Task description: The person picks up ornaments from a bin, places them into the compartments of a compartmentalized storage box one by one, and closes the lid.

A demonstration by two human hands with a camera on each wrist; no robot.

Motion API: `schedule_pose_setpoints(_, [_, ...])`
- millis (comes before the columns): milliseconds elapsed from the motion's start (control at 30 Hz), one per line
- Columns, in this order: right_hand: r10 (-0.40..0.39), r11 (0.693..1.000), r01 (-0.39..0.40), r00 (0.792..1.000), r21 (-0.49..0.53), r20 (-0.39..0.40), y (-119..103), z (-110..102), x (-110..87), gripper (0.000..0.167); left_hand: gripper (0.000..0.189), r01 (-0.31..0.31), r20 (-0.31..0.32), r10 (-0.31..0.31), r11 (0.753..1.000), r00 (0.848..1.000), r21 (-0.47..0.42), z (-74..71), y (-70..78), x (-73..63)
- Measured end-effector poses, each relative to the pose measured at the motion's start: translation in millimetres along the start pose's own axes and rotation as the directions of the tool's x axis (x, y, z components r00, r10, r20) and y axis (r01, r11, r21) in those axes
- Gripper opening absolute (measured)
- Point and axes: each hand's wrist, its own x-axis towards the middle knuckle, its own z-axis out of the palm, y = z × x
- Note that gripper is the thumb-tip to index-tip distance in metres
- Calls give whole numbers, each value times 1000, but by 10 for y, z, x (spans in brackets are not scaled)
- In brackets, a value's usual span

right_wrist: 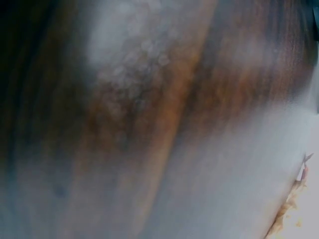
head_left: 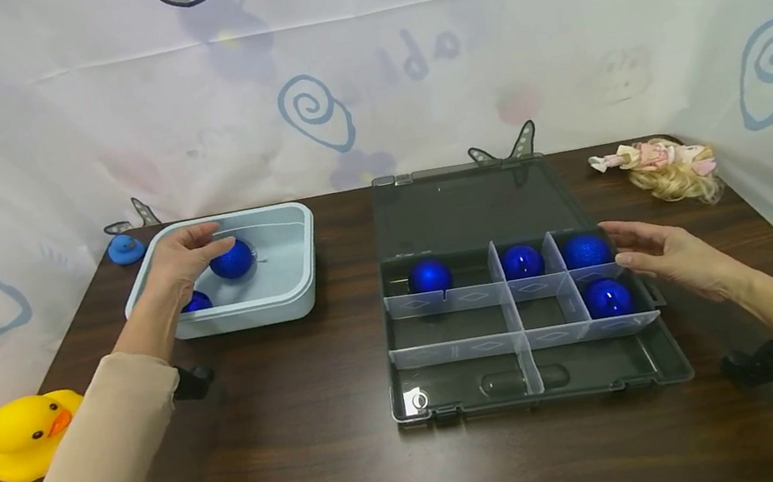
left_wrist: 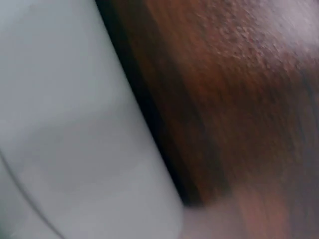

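Note:
My left hand point(head_left: 178, 265) reaches over a pale blue plastic bin point(head_left: 304, 288) and grips a glittery blue ball point(head_left: 233, 260), its thumb across the ball's upper side. Lower in the bin, a second blue ball point(head_left: 197, 301) is partly hidden by the wrist. On the right, the fingers and thumb of my right hand point(head_left: 670, 255) touch the right edge of a dark see-through divided box point(head_left: 411, 393). Its back row holds a matte blue ball point(head_left: 430, 276), a shiny one point(head_left: 522, 262) and a glittery one point(head_left: 586, 250); another shiny ball point(head_left: 608, 297) sits in the middle row's right compartment.
The box's lid point(head_left: 465, 207) lies folded back. A blonde doll point(head_left: 670, 162) lies at the back right. A small blue duck point(head_left: 125, 248) stands left of the bin, a yellow duck point(head_left: 26, 437) at the left edge. A printed curtain point(head_left: 393, 88) hangs behind.

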Motion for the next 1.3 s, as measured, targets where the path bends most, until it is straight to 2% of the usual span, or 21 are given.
schedule_pose_setpoints(267, [-2,1000,2,1000,-2,1,-4,-2,-4,53,58,25,23,-27,995,999,95,12,-73,59])
schedule_pose_setpoints(500, [-1,1000,1,1000,19,5,7,10,-11,53,62,54,52,-63,986,997,160,30,-55,71])
schedule_pose_setpoints(700, [-16,1000,16,1000,25,7,-7,-4,-7,53,63,54,57,-65,982,996,179,35,-64,89])
schedule_pose_setpoints(967, [12,1000,-12,1000,11,5,8,9,-1,53,62,39,62,-51,982,997,184,29,-80,68])
schedule_pose_setpoints(1167, [1,999,-1,1000,32,1,12,7,-1,52,65,48,49,-57,984,997,173,23,23,16])
schedule_pose_setpoints(1300, [-6,999,6,1000,34,2,2,0,5,53,67,3,68,-12,992,998,125,24,158,-61])
